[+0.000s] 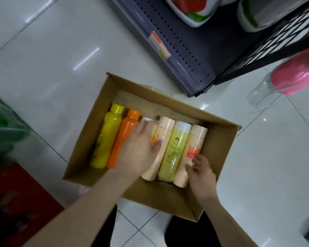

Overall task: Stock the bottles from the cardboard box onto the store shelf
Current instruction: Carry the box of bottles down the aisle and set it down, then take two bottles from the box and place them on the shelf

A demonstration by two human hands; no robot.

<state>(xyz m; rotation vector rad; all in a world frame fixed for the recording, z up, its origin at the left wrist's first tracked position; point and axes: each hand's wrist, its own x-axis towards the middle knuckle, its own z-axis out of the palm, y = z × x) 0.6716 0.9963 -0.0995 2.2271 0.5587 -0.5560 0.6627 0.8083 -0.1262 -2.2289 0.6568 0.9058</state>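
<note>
Blurred left hand (pixel 138 154) spread over bottles (pixel 173 150) in the box (pixel 219 154), grip unclear; right hand (pixel 202 177) fingers curl on the rightmost bottle (pixel 193 150).

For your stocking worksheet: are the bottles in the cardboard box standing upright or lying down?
Lying down. The yellow bottle and orange bottle rest lengthwise on the floor of the cardboard box, caps toward the far wall.
</note>
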